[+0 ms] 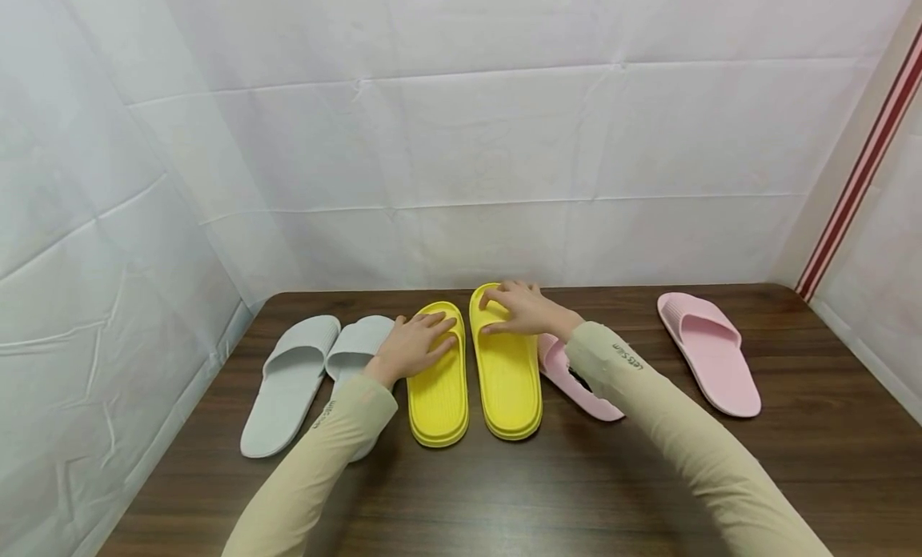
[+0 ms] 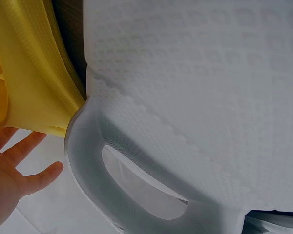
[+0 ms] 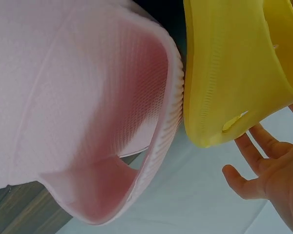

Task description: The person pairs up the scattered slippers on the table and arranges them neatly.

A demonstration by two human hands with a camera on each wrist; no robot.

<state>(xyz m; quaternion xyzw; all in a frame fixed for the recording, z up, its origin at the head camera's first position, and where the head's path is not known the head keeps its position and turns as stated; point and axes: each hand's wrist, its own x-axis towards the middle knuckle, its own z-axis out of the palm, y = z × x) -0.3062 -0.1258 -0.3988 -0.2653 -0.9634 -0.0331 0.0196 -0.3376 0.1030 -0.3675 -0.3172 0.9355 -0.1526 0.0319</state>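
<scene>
Two yellow slippers lie side by side at the middle of the table, toes away from me. Over the strap of the left yellow slipper (image 1: 438,393) rests my left hand (image 1: 414,346), its fingers spread. My right hand (image 1: 529,309) lies across the strap of the right yellow slipper (image 1: 507,381), thumb and forefinger apart and the forefinger slightly bent. In the right wrist view, fingers of the right hand (image 3: 278,175) touch the toe end of the yellow slipper (image 3: 224,73). The left wrist view has fingers of the left hand (image 2: 10,170) at the yellow slipper's (image 2: 34,63) edge.
A pale grey slipper (image 1: 288,389) stands at the left, with another grey slipper (image 1: 356,345) partly under my left forearm. One pink slipper (image 1: 576,393) is partly covered by my right sleeve; a second pink slipper (image 1: 709,353) lies farther right. White sheeting (image 1: 468,141) hangs behind the wooden table (image 1: 490,501).
</scene>
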